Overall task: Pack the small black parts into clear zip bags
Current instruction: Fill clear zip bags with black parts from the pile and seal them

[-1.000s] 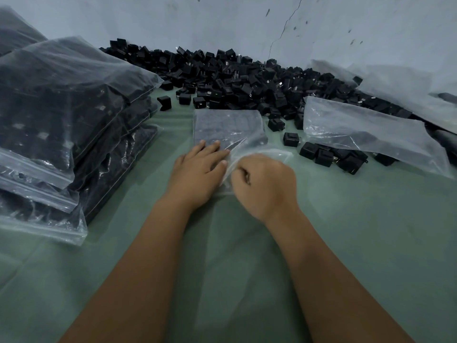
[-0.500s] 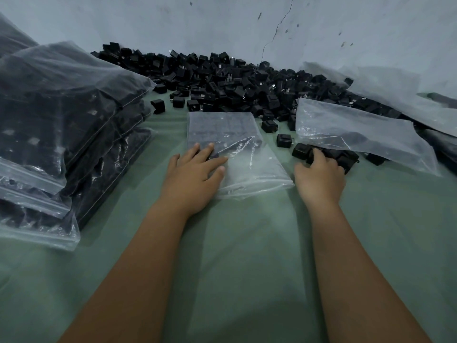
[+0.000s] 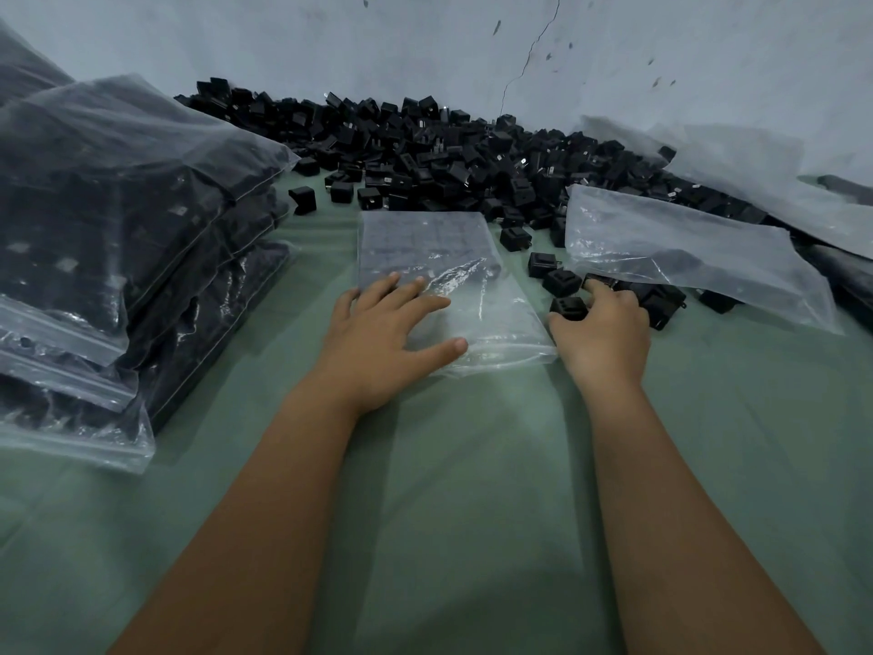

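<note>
Head view is showing the left hand (image 3: 387, 333) lying flat with fingers spread on the clear zip bag (image 3: 449, 286) in the middle of the green cloth (image 3: 472, 512), most likely pinning the thin plastic so it is not sliding while parts are being fed in. That bag is lying with its mouth toward the person and is already holding flat rows of parts at its far end. The right hand (image 3: 602, 326) is reaching to the loose black parts (image 3: 562, 282) just right of the bag, its fingers curling round one part (image 3: 569, 308) (whether it is actually lifting it I cannot tell). The big pile of parts (image 3: 425, 153) is sitting against the wall (image 3: 330, 35), within easy reach, and the filled bags (image 3: 118, 229) are being stacked at the left, out of the working space. Another clear bag (image 3: 685, 248) is draping over several parts on the right, hiding how many are lying beneath it. The filled stack is being cut off by the left edge, and the count inside the working bag is hard to make out through the glare.
</note>
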`<act>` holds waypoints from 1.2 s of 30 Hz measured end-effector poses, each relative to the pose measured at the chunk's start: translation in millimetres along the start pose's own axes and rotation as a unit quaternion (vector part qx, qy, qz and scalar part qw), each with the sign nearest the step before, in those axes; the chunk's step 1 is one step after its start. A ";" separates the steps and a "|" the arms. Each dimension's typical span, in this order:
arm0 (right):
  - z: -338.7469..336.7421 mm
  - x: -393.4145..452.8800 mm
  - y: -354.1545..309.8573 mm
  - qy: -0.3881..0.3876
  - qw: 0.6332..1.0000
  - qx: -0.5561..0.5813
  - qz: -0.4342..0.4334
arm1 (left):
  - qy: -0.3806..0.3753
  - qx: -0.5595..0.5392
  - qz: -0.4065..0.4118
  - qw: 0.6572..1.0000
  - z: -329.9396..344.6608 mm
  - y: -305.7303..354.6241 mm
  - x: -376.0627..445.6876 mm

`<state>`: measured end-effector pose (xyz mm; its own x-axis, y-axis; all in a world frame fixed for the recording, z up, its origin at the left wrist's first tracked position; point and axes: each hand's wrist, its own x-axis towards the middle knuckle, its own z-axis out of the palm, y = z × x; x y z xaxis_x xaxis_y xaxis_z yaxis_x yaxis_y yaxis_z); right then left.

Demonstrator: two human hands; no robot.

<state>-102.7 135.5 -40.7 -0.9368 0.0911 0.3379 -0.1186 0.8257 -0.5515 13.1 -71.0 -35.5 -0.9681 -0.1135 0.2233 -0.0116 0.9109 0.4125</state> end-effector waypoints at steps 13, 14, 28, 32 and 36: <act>-14.3 -25.5 -43.0 0.153 0.955 0.217 -0.134 | 0.007 0.025 0.006 1.000 3.1 -5.0 2.7; -14.9 -32.1 -49.3 0.170 0.947 0.194 -0.190 | 0.002 0.029 0.008 1.000 3.2 -5.1 2.6; -7.0 -79.8 -79.9 -0.112 0.852 0.327 -0.392 | 0.040 -0.041 0.018 0.998 -9.4 7.6 -3.4; -7.4 -79.1 -76.7 -0.151 0.854 0.335 -0.369 | 0.022 -0.027 0.033 0.999 -11.4 5.1 -2.7; -9.0 -72.3 -71.3 -0.164 0.863 0.357 -0.317 | 0.028 0.011 0.019 0.999 -7.5 1.0 3.5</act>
<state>-23.6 75.1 -18.9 -0.6379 -0.5130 0.5743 -0.7047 0.0882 -0.7040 11.5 -73.4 -27.6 -0.9523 -0.1002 0.2882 0.0189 0.9234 0.3834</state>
